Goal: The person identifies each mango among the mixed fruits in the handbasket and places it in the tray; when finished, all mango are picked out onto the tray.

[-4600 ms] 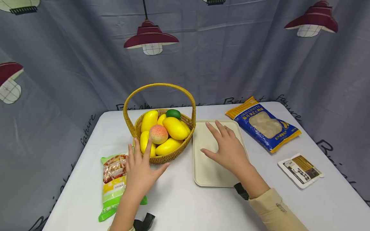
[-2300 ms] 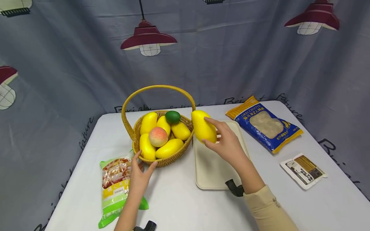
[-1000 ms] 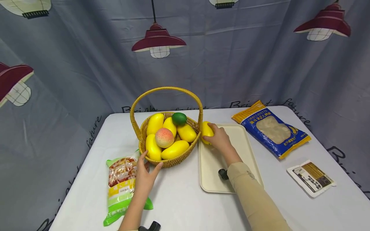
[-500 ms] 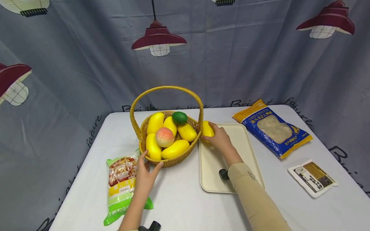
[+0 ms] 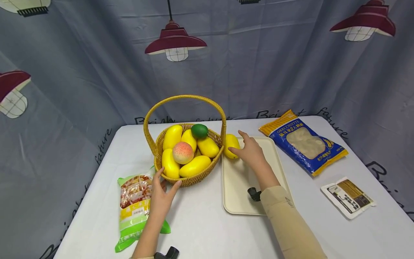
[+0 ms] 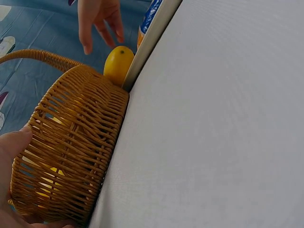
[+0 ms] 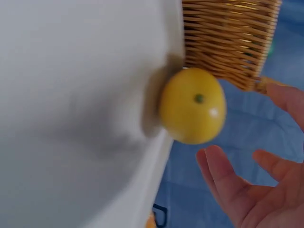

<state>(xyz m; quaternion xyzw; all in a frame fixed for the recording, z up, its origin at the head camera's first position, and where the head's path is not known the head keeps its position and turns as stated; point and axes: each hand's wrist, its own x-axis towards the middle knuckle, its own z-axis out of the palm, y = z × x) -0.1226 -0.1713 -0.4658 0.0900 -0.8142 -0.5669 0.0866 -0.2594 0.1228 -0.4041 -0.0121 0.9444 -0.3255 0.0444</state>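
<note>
One yellow mango lies at the far left corner of the cream tray, just beside the wicker basket; whether the two touch, I cannot tell. The right hand is on the mango's other side, its fingers and thumb spread well apart and relaxed, with nothing in its grasp, and the right wrist view shows a gap between fingers and fruit. The left hand holds the basket by its near left rim, thumb and fingers set apart along the wicker in what looks like a light grip. The step in hand seems to be placing the mango, so doing it well, I'd judge, means lifting the thumb clear evenly rather than letting it brush the skin, since a rounded fruit could roll along the tray's edge. A short pause would show whether it sits stable. Coming away upward and to the right looks wisest, because the tall handle stands close on the other side and a knock could jolt the basket. For the left hand a gentle, steady hold should be enough: the basket carries five more mangoes, a peach and a small green fruit, and pressing hard on that rim might tilt the lot. The blue packet near the tray's far right corner calls only for clearance
</note>
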